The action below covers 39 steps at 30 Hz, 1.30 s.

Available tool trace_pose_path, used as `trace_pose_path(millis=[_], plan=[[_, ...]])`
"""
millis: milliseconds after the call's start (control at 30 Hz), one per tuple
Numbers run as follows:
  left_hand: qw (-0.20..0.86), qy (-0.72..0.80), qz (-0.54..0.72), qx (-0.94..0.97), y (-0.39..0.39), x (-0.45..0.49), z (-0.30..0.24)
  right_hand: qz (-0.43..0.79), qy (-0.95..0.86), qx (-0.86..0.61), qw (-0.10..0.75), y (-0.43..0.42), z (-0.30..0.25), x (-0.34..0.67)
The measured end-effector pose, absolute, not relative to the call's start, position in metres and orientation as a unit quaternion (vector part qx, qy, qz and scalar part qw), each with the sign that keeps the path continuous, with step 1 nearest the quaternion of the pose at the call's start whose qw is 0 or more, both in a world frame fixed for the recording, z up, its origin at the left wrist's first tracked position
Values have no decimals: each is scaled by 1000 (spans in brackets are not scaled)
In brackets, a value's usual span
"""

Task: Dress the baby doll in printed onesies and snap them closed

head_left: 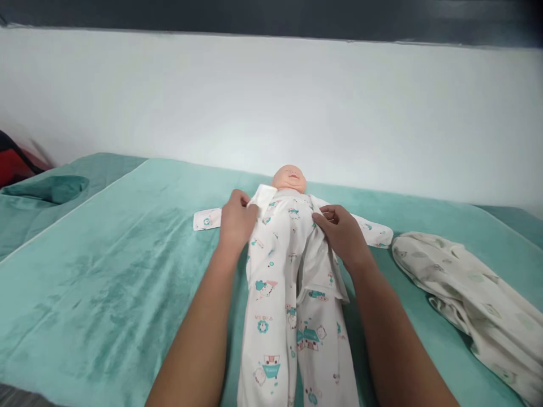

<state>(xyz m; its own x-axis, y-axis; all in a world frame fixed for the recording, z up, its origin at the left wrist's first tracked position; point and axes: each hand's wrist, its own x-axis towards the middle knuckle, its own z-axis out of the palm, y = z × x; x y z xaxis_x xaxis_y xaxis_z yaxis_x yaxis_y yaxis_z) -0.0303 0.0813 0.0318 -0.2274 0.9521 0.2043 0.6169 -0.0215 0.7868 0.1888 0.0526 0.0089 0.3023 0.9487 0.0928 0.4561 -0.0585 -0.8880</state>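
Observation:
A baby doll (289,178) lies on its back on a teal blanket (106,265), head away from me. It wears a white romper (280,294) printed with teal and pink animals. My left hand (236,220) pinches the romper's front flap near the doll's shoulder. On the other side of the chest, my right hand (341,234) grips the opposite flap with curled fingers. The romper's front is partly open between my hands.
A crumpled cream printed garment (462,294) lies on the blanket at the right. A folded teal cloth (46,187) and something red and black (14,164) sit at the far left. A white wall (271,107) stands behind the bed.

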Motion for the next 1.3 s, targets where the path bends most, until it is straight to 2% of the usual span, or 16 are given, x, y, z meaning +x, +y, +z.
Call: trace_pose_path(millis=[100, 167, 267, 367, 467, 533, 600, 767, 867, 1033, 1167, 1233, 1300], plan=[[179, 710, 412, 543, 85, -52, 29, 323, -510, -649, 463, 55, 7, 208], [149, 734, 405, 525, 85, -63, 28, 301, -497, -676, 452, 55, 6, 229], [90, 738, 425, 516, 82, -68, 28, 209, -498, -758, 365, 54, 3, 265], [59, 668, 485, 561, 82, -58, 25, 81, -536, -786, 297, 53, -1, 282], [66, 582, 478, 654, 87, -42, 16, -3, -579, -726, 370, 51, 1, 257], [70, 550, 430, 713, 93, -32, 8, 15, -604, -667, 436, 47, 6, 224], [68, 546, 377, 745, 99, -27, 2, 81, -648, -601, 461, 42, 11, 190], [11, 622, 243, 745, 111, -34, -1, 182, -750, -468, 431, 37, 14, 155], [-2, 664, 191, 723, 117, -45, 2, 202, -755, -461, 420, 37, 10, 161], [21, 696, 193, 691, 124, -55, 4, 203, -748, -486, 404, 37, 16, 167], [29, 696, 201, 689, 125, -53, 3, 112, -771, -538, 321, 62, 37, 150], [25, 692, 202, 693, 124, -54, 3, 73, -807, -536, 238, 85, 48, 129], [20, 687, 202, 697, 125, -55, 2, 48, -848, -517, 107, 109, 57, 104]])
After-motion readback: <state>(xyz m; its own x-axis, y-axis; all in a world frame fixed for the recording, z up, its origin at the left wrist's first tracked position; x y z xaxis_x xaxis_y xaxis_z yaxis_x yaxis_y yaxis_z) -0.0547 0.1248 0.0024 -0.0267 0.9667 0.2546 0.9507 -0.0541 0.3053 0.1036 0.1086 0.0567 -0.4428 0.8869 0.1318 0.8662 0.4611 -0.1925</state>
